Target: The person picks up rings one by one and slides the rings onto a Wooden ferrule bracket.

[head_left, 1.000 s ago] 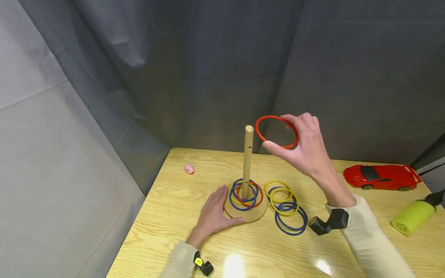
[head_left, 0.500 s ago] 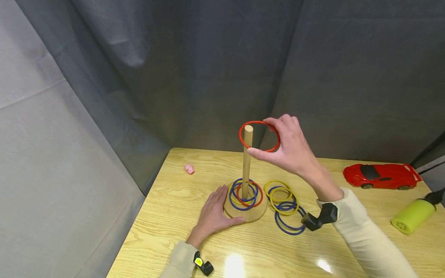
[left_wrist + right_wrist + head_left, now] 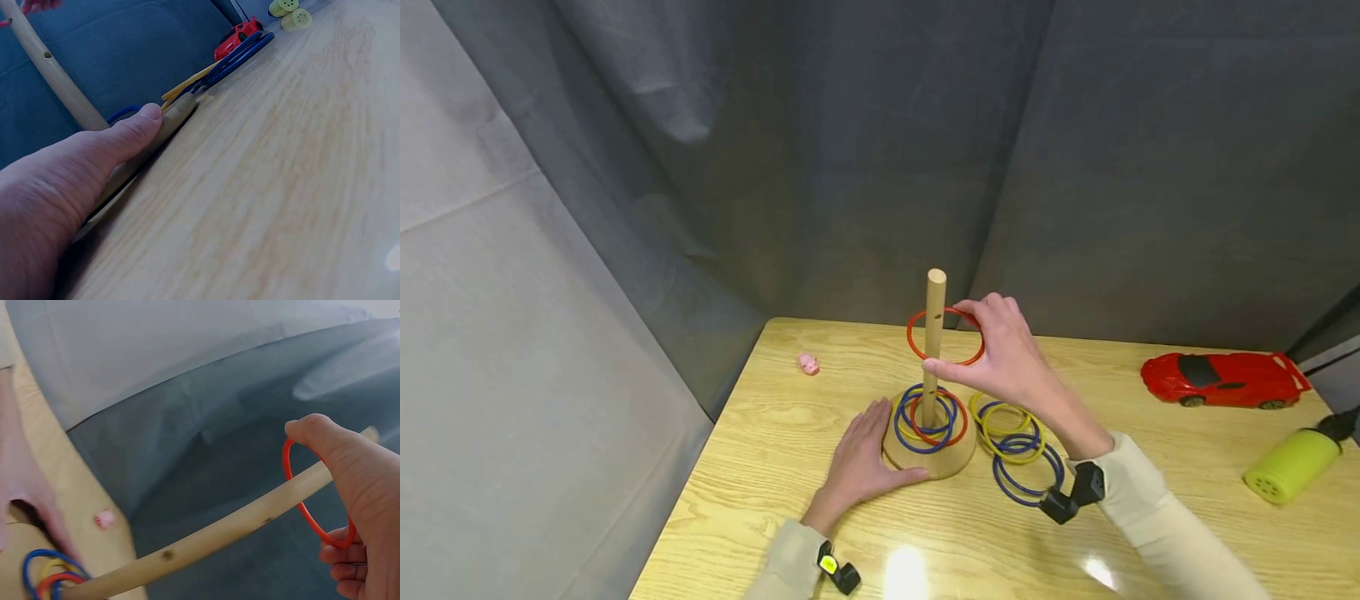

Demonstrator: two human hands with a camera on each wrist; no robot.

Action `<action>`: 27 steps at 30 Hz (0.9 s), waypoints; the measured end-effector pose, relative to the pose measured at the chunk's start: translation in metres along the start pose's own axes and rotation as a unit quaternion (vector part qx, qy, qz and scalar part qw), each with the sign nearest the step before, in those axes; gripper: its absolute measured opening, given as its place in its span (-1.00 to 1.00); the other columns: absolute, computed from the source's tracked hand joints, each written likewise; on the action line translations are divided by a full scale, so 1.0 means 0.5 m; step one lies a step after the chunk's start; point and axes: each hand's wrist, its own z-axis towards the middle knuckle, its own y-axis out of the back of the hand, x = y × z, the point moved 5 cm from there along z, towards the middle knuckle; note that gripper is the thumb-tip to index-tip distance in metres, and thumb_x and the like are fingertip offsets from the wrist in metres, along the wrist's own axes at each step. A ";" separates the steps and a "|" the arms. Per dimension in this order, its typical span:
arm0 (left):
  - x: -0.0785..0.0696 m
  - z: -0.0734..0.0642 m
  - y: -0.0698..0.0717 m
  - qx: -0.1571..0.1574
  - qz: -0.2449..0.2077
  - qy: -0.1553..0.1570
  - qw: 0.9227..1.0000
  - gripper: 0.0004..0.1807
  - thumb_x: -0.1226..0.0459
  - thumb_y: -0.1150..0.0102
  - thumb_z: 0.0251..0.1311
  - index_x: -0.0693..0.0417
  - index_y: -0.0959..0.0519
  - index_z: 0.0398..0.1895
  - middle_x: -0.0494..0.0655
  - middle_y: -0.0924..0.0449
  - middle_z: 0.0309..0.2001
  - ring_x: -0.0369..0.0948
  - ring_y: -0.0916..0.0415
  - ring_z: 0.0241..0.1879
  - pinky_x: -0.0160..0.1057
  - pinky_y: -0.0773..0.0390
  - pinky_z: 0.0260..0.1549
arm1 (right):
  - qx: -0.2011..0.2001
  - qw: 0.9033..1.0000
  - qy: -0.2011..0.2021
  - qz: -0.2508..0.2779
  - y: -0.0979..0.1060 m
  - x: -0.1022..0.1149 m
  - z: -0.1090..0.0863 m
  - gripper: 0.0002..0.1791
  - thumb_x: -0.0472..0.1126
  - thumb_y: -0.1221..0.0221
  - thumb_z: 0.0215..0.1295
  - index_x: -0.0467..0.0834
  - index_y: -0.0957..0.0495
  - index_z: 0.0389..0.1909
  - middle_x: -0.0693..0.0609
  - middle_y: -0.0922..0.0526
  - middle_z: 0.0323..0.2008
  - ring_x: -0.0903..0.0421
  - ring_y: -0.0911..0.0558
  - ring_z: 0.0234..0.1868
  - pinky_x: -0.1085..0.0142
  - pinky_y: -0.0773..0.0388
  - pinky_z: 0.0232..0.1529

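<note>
My right hand (image 3: 1000, 354) pinches a thin red ring (image 3: 310, 520) between thumb and fingers. The ring encircles the upright wooden post (image 3: 936, 296) below its top, as the right wrist view also shows. Around the post's foot lie several blue, yellow and red rings (image 3: 921, 452) on the round wooden base (image 3: 951, 467). My left hand (image 3: 865, 458) rests at the near left of that base, fingers straight along its side. Its thumb (image 3: 134, 131) lies extended on the base's front rim.
Right of the base, several loose yellow and blue rings (image 3: 1042, 446) overlap on the table (image 3: 737, 492). A red toy car (image 3: 1232, 383) and a lime-green cylinder with a black end (image 3: 1292, 467) stand farther right. A small pink pig figure (image 3: 808, 364) sits back left.
My right hand has carried the red ring left over the post's top, then lowered it so the post passes through it. My left hand has stayed at the base.
</note>
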 end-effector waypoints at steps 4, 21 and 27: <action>-0.001 0.000 -0.001 0.003 0.007 0.005 1.000 0.50 -0.64 -0.19 -0.14 0.14 -0.01 0.69 0.04 -0.05 0.66 -0.07 0.03 0.65 -0.07 0.00 0.63 | 0.020 1.000 -0.012 -0.012 -0.045 -0.026 -0.023 -0.07 0.41 -0.50 -0.07 -0.21 -0.61 0.15 -0.01 -0.49 -0.22 -0.03 -0.38 -0.12 0.15 -0.35 -0.16; 0.001 0.001 -0.003 0.008 0.011 0.003 1.000 0.48 -0.67 -0.12 -0.12 0.12 -0.02 0.69 -0.01 -0.03 0.67 -0.10 0.06 0.66 -0.07 -0.01 0.63 | 0.082 0.995 -0.058 -0.026 -0.219 -0.128 -0.115 0.06 0.57 -0.43 -0.11 -0.26 -0.63 0.13 -0.09 -0.59 -0.12 -0.05 -0.44 -0.08 0.05 -0.46 -0.07; 0.001 0.000 -0.004 0.007 0.013 0.002 1.000 0.48 -0.68 -0.10 -0.12 0.13 -0.03 0.69 -0.01 -0.04 0.67 -0.10 0.05 0.66 -0.08 -0.01 0.63 | 0.080 0.995 -0.053 -0.033 -0.253 -0.141 -0.127 0.07 0.56 -0.43 -0.11 -0.27 -0.63 0.15 -0.11 -0.58 -0.09 -0.09 -0.46 -0.03 0.00 -0.49 0.01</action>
